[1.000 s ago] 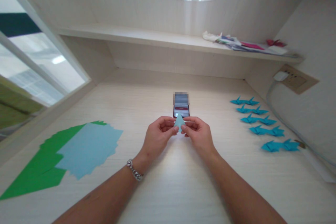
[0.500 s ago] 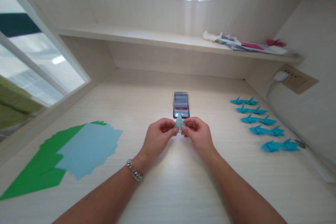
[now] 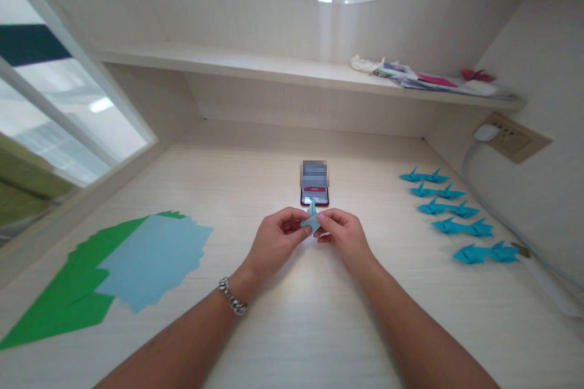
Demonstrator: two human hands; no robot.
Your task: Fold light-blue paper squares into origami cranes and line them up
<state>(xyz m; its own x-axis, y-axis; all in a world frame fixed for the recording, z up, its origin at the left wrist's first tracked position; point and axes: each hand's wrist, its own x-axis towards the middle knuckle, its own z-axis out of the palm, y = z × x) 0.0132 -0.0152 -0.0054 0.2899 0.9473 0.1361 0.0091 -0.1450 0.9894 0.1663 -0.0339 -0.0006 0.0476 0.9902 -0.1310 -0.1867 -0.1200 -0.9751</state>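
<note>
A small folded piece of light blue paper [image 3: 311,219] is pinched between both hands, above the middle of the desk, with a narrow point standing up. My left hand [image 3: 279,234] grips its left side between thumb and fingers. From the right, my right hand [image 3: 343,232] holds the other side, index finger and thumb at its edge. Just beyond the fingertips lies a phone [image 3: 314,196] with a lit, partly blurred screen. The folded paper's lower part is partly covered by my fingers.
Light blue sheets [image 3: 157,261] overlap green sheets [image 3: 59,298] on the left of the desk [image 3: 237,158]. Several blue folded paper birds [image 3: 486,253] stand in rows at the right. Behind them a cable [image 3: 483,203] runs from the wall socket [image 3: 517,138]. Papers [image 3: 410,76] lie on the shelf.
The folded paper has changed shape: a slim point now rises from it and a flap spreads to the left. My right index finger has shifted up along its edge.
</note>
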